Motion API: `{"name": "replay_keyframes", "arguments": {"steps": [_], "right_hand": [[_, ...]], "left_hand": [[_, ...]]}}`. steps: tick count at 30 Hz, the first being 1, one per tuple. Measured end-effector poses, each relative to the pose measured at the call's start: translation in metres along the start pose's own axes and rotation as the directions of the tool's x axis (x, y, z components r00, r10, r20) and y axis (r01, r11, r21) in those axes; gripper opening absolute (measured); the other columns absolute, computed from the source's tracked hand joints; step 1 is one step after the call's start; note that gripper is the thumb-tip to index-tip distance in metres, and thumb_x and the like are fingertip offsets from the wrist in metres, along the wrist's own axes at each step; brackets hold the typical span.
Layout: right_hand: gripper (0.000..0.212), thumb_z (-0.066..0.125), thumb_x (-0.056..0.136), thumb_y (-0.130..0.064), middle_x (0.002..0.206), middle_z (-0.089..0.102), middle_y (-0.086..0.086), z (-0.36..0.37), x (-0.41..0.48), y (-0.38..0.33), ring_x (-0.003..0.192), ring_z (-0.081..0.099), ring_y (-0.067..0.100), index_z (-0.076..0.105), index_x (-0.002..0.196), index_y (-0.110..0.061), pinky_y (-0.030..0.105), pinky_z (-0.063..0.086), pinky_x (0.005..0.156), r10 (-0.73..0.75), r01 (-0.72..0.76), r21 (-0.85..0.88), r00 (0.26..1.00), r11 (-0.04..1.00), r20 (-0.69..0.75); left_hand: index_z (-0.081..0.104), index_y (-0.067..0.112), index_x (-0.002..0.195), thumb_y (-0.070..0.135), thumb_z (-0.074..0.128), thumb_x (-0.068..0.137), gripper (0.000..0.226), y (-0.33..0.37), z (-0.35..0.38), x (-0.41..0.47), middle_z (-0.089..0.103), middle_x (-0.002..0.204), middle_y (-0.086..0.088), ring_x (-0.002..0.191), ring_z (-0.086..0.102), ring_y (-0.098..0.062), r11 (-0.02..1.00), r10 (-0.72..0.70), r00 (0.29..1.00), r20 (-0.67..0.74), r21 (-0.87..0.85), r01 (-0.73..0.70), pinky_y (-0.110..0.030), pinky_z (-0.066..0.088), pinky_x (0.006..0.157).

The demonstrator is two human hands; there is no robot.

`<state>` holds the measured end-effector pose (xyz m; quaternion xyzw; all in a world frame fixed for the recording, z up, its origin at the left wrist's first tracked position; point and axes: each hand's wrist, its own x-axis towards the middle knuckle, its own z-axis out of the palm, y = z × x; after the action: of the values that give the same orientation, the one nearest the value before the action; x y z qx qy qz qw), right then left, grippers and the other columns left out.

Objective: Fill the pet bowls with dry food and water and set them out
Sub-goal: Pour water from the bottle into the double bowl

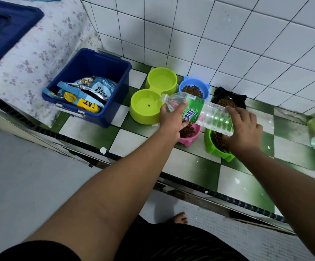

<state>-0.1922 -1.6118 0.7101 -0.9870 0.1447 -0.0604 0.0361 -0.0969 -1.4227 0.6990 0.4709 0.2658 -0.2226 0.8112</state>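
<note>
Both arms reach forward over the checkered ledge. The left hand (171, 117) wraps the neck end of a clear ribbed bottle (200, 112), the right hand (244, 127) grips its base, tilting the mouth over the lime double bowl (149, 102), smooth plastic.

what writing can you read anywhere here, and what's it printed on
"CAT" in black on the yellow food bag in the blue bin.
"FOOD", seen upside down, on the light blue food bag in the same bin; the other word there is too blurred to read.
The green label on the water bottle has large white letters, partly hidden by the left hand; unreadable.
</note>
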Motion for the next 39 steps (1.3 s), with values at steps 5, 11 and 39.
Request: {"name": "replay_keyframes", "arguments": {"steps": [5,11,39], "right_hand": [[0.094,0.083,0.068,-0.017,0.146,0.041,0.003,-0.0018,0.0005,0.0,0.133,0.034,0.028,0.035,0.148,-0.032,0.051,0.039,0.097,-0.01,0.01,-0.011,1.0,1.0,0.002],[0.095,0.081,0.067,-0.014,0.146,0.041,0.004,-0.0028,0.001,0.0002,0.133,0.034,0.029,0.034,0.148,-0.032,0.052,0.038,0.097,-0.021,0.021,-0.008,1.0,1.0,0.003],[0.093,0.08,0.069,-0.017,0.147,0.041,0.007,-0.004,-0.0072,0.0026,0.134,0.036,0.032,0.032,0.147,-0.032,0.054,0.04,0.099,-0.038,0.036,-0.072,0.999,0.997,-0.02]], "left_hand": [[0.038,0.025,0.149,0.019,0.082,0.087,0.076,0.0001,-0.0012,0.001,0.061,0.131,-0.015,0.102,0.072,-0.03,1.0,-0.013,1.0,0.013,0.017,0.013,-0.041,0.065,0.078],[0.04,0.022,0.146,0.017,0.08,0.088,0.071,0.0001,-0.0025,0.0018,0.063,0.123,-0.011,0.101,0.072,-0.03,1.0,-0.021,1.0,0.013,0.02,0.021,-0.043,0.064,0.081],[0.036,0.022,0.153,0.019,0.08,0.088,0.079,-0.0027,-0.0063,-0.0042,0.061,0.131,-0.016,0.098,0.072,-0.03,0.998,-0.033,0.999,0.027,0.049,0.031,-0.045,0.064,0.085]]}}
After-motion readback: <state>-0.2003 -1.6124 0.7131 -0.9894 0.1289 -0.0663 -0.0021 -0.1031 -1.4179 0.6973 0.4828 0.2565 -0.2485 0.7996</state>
